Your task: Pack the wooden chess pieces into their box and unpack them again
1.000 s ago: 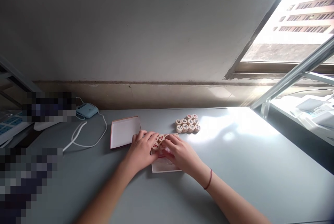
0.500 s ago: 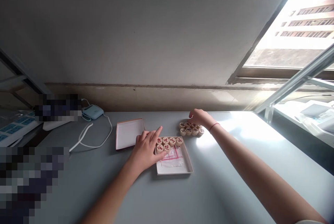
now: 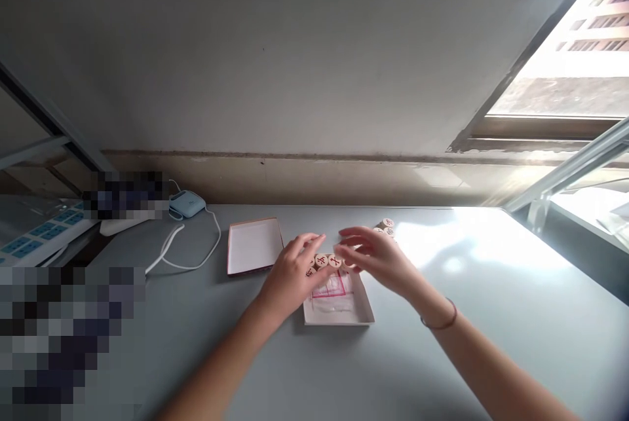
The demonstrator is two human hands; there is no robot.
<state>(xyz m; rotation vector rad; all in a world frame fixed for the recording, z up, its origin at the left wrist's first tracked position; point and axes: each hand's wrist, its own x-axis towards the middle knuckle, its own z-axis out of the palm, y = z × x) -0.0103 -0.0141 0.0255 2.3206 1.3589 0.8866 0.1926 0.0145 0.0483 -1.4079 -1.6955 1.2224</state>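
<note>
A shallow white box (image 3: 364,316) lies on the table, with wooden xiangqi pieces (image 3: 335,260) marked in red along its far end. Inside it, toward me, is clear plastic over a sheet with pink lines (image 3: 328,285). My left hand (image 3: 295,274) rests at the box's left side, fingers apart, thumb reaching over the pieces. Over the far right corner hovers my right hand (image 3: 376,257), its fingers and thumb spread, with no piece visible between them. Partly hidden behind it stand more xiangqi pieces (image 3: 388,223) on the table.
Left of the box lies its lid (image 3: 255,245), white inside up. A light-blue device (image 3: 187,203) with a white cable (image 3: 196,267) sits farther left, near a power strip (image 3: 44,234). The wall (image 3: 275,182) closes off the table's far edge.
My right hand has come from the pieces on the table back to the box, and its fingers are spread. My left hand stays at the box's left side. The view has shifted slightly.
</note>
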